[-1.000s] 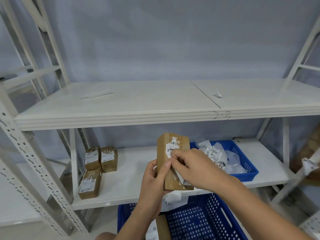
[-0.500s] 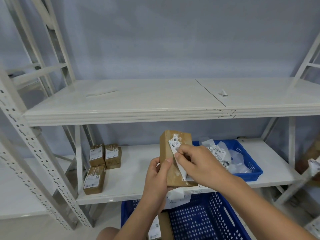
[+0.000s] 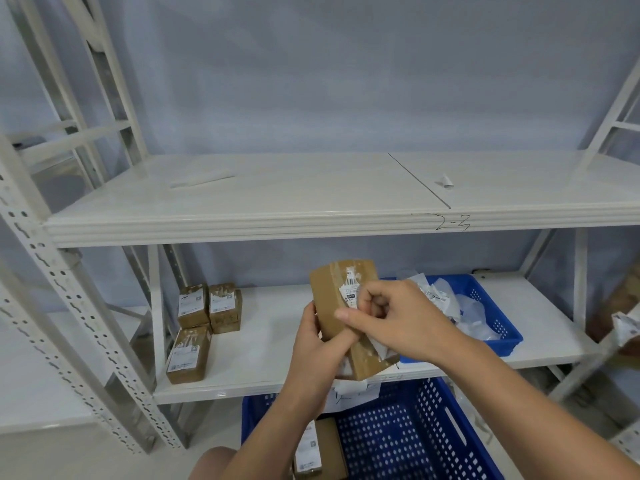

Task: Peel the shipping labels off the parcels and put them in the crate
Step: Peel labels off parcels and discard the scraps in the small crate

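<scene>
shipping label (image 3: 351,292): top end stuck on the upright parcel (image 3: 329,306), held up before the lower shelf (image 3: 263,341).
right grip (image 3: 398,317): pinching the loose part now; the stuck end lies above, along the parcel's length.
left grip (image 3: 315,351): clasping the parcel's lower left.

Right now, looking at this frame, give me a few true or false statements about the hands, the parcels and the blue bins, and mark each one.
1. The left hand grips a brown parcel. True.
2. The right hand hangs idle. False: it pinches the white label on that parcel.
3. Three labelled parcels sit at the left of the lower shelf. True.
4. The small blue tray holds parcels. False: it holds crumpled paper and clear plastic.
5. The large blue crate has no parcel in it. False: one boxed parcel lies at its left side.
</scene>
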